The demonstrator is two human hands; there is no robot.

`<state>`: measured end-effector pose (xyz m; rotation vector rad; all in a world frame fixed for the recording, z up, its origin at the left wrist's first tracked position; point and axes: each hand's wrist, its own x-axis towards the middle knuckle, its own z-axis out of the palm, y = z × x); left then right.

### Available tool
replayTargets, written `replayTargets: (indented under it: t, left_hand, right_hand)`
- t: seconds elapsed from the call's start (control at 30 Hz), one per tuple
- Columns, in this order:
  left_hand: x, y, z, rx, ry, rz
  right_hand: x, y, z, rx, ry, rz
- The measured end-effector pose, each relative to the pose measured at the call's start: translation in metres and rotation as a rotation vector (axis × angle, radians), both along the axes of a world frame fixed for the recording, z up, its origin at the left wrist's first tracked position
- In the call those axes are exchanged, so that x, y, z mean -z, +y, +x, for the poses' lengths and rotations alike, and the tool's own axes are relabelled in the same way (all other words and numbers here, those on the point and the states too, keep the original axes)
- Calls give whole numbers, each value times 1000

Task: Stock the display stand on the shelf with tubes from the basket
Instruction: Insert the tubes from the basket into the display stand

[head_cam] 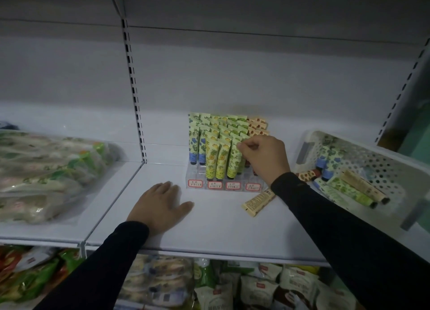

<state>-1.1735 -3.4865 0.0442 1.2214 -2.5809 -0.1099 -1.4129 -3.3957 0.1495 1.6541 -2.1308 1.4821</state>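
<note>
Head view: my right grip (261, 156) pinches a green tube (234, 162) at the stand (223, 186); left grip (160, 203) lies flat, empty, on the shelf (209, 223). Basket (381, 170) sits right.

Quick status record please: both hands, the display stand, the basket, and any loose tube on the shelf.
left hand: flat, palm down on the shelf, holding nothing
right hand: pinching the top of a green tube in the display stand
stand fill: mostly full; the front slots of the blue column at its left end look empty
basket: right of the stand, several tubes lying inside
loose tube: beige, lying flat on the shelf in front of the stand's right end
</note>
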Motion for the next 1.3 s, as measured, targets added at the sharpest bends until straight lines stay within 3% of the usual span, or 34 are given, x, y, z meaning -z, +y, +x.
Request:
replayTargets:
  t: [0.47, 1.3]
  left_hand:
    - [-2, 2, 0, -7, 10, 8]
    - [-7, 8, -1, -40, 67, 41]
  right_hand:
    - [3, -12, 3, 31, 132, 40]
    - [2, -26, 7, 1, 144, 61]
